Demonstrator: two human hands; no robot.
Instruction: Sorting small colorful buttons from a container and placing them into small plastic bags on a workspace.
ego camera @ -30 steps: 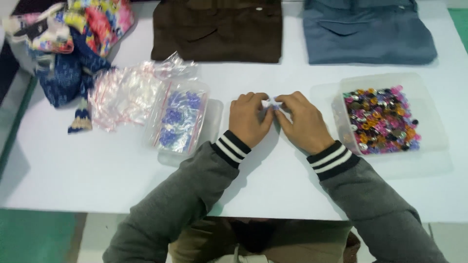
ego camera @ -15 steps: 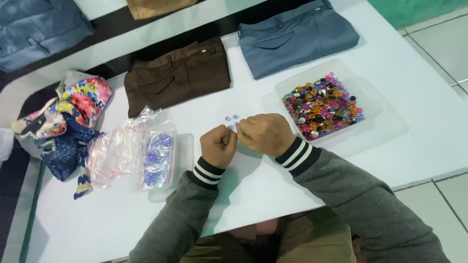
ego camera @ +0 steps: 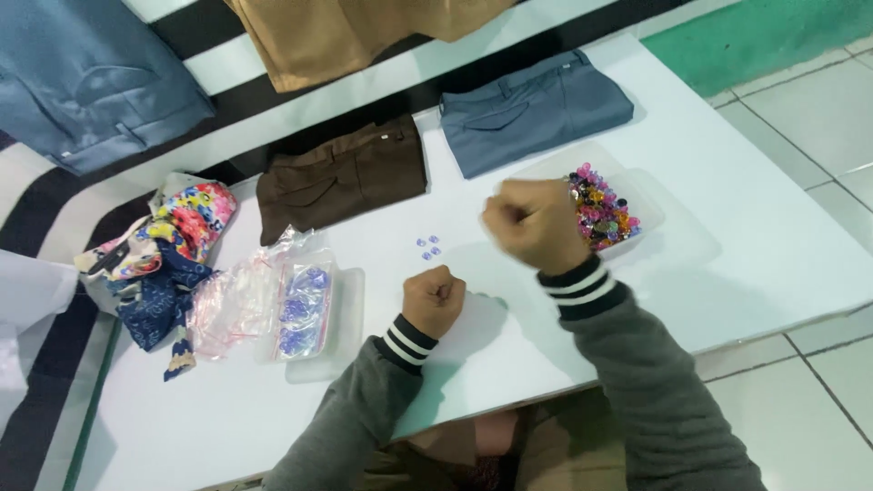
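Now both hands are curled into fists above the white table (ego camera: 727, 227). The left hand (ego camera: 434, 300) rests low near the table's front edge, knuckles up, fingers clenched; whether anything sits inside the fist I cannot tell. The right hand (ego camera: 536, 223) is raised higher, also clenched, and it hangs just beside the clear tray (ego camera: 650, 214) of mixed coloured beads (ego camera: 602, 214), hiding the tray's left part. Between and a little beyond the two fists, a small cluster of purple beads (ego camera: 428, 247) lies loose on the bare tabletop, apart from both hands.

To the left, a second clear tray (ego camera: 350, 314) holds small plastic bags (ego camera: 300, 305) with purple pieces, next to a heap of bright patterned cloth (ego camera: 173, 245). Folded brown trousers (ego camera: 341, 177) and grey-blue trousers (ego camera: 532, 109) lie along the far edge.
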